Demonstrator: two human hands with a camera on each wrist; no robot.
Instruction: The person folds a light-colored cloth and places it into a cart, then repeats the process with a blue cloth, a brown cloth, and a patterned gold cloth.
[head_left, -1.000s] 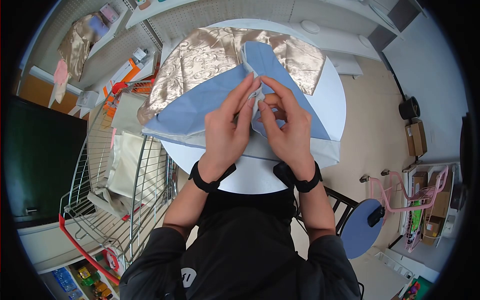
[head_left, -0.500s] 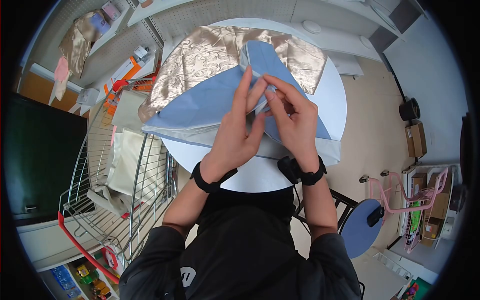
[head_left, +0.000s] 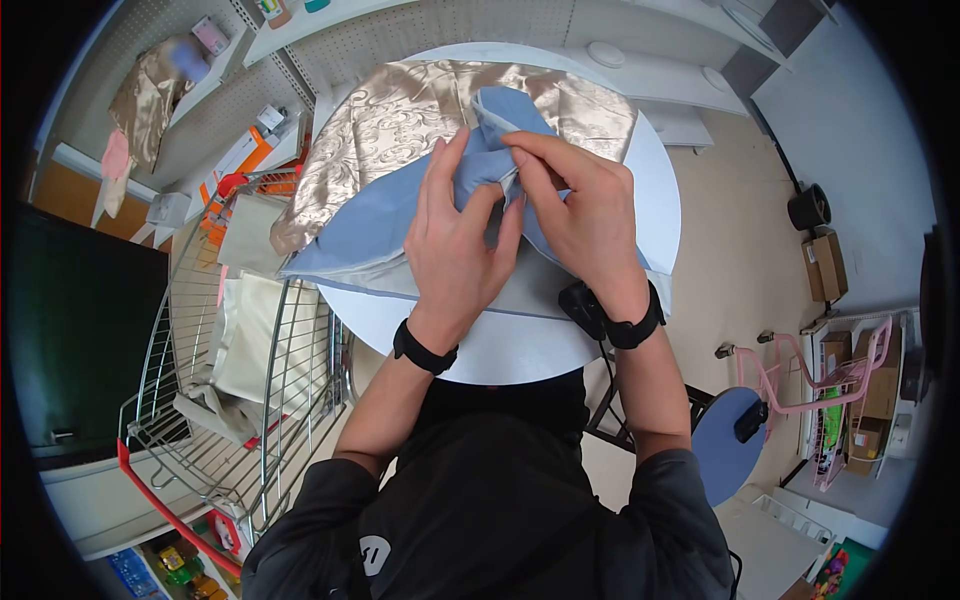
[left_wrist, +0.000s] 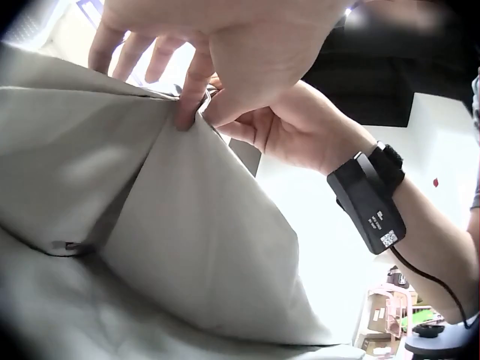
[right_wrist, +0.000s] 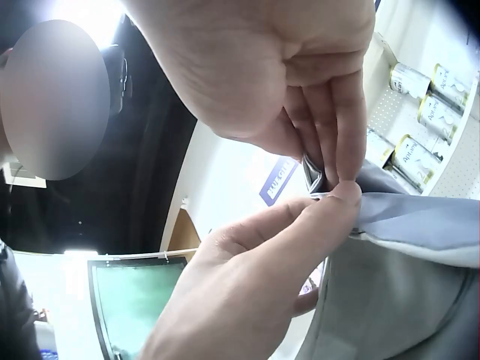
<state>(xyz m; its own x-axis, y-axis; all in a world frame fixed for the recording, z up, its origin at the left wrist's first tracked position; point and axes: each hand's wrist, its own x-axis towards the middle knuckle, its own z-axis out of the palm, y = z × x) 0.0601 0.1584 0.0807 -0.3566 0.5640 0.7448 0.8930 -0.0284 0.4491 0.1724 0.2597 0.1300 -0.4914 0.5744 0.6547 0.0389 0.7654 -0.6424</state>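
A blue cloth with a pale grey underside [head_left: 375, 215] lies across the round table, its upper part bunched up between the hands. My right hand [head_left: 590, 205] pinches the raised edge between thumb and fingers. Close beside it, my left hand [head_left: 455, 240] has thumb and index finger at the same edge, the other fingers spread over the blue side. The left wrist view shows the grey underside [left_wrist: 202, 232] hanging in folds below the left hand's fingertips. In the right wrist view both hands meet at the cloth's edge [right_wrist: 405, 214]. Beneath the blue cloth lies a shiny gold patterned cloth [head_left: 400, 115].
The white round table [head_left: 655, 210] shows around the cloths. A wire shopping cart [head_left: 270, 380] holding pale cloths stands at the left. Shelves [head_left: 680, 75] run behind the table. A blue round stool [head_left: 735, 450] and a pink cart [head_left: 860, 385] are at the right.
The left hand's fingers have spread and moved left from the right hand, over the blue cloth. The cloth between the hands has bulged and shifted. The right hand keeps its pinch.
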